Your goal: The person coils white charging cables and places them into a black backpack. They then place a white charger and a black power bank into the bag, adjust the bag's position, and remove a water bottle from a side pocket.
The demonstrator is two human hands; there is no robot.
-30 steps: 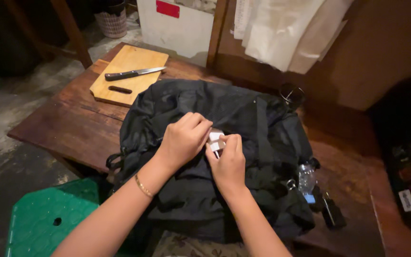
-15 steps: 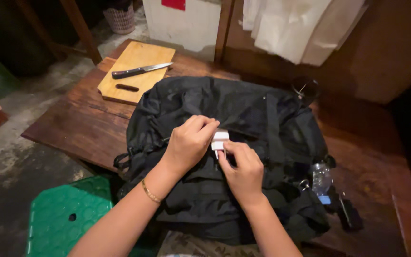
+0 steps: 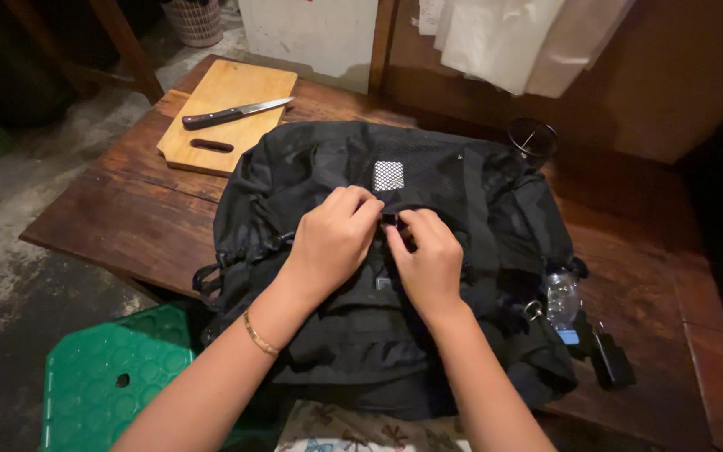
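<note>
A black backpack [image 3: 462, 192] lies flat on a dark wooden table [image 3: 127, 218]. Both my hands rest on its middle. My left hand [image 3: 328, 243] and my right hand [image 3: 430, 261] pinch the fabric with a small dark fastener [image 3: 389, 219] between their fingertips, just below a mesh pocket. A small white object [image 3: 388, 175] shows through the mesh of that pocket. A thin gold bracelet circles my left wrist.
A wooden cutting board [image 3: 236, 88] with a black-handled knife [image 3: 226, 113] lies at the table's far left. A dark cup [image 3: 533, 139] stands behind the bag. A small clear bottle [image 3: 561, 297] and a black clip [image 3: 610, 362] hang at its right. A green plastic stool [image 3: 110, 377] stands below left.
The small white object that my fingers held above the bag now sits inside the mesh pocket. Both hands have dropped onto the fabric just below it.
</note>
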